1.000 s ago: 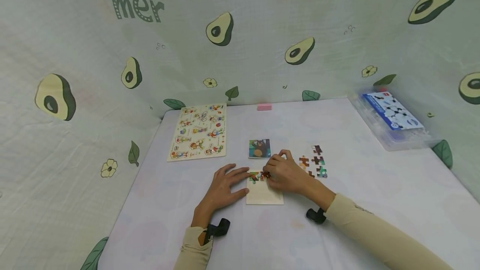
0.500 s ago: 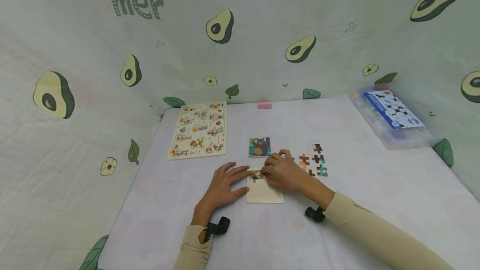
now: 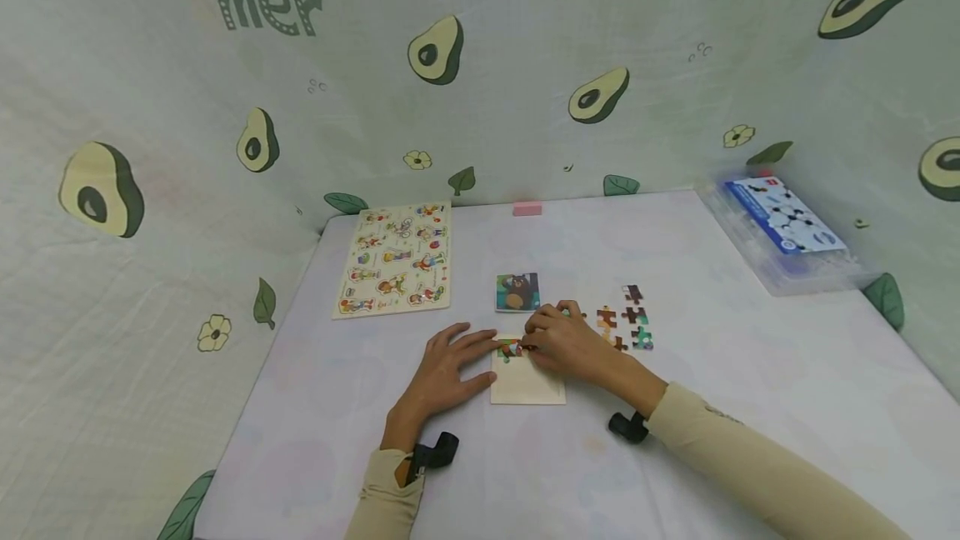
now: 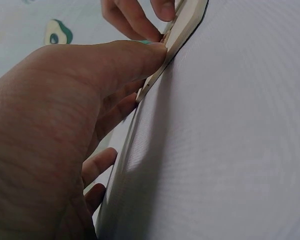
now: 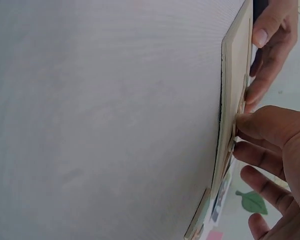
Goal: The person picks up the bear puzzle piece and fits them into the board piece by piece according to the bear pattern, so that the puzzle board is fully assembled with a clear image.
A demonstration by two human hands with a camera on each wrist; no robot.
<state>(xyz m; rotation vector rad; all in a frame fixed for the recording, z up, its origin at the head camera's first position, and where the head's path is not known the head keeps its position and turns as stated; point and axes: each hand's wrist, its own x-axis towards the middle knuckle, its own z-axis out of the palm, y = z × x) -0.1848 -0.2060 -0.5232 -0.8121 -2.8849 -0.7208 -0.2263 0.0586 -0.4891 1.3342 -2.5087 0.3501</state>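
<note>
A small pale wooden puzzle board (image 3: 528, 386) lies on the table in front of me, with colourful jigsaw pieces (image 3: 509, 349) along its far edge. My left hand (image 3: 448, 372) rests at the board's left side, fingers extended, the index fingertip by those pieces and the thumb against the edge. At the far edge, my right hand (image 3: 568, 345) pinches a dark jigsaw piece (image 3: 529, 347) between thumb and fingers, and mostly covers it. In the right wrist view the thumb and index fingertips of the right hand (image 5: 275, 145) meet low on the board (image 5: 235, 65).
Loose jigsaw pieces (image 3: 634, 315) lie to the right of the right hand. Beyond the board is a square bear picture (image 3: 517, 292). A larger figure puzzle (image 3: 393, 261) lies back left, a pink block (image 3: 527, 208) at the rear, and a clear plastic box (image 3: 787, 261) back right.
The right hand's fingertips have edged slightly left along the board's far edge, now hiding more of the jigsaw pieces there. The left hand stays in place; the head view has shifted a little.
</note>
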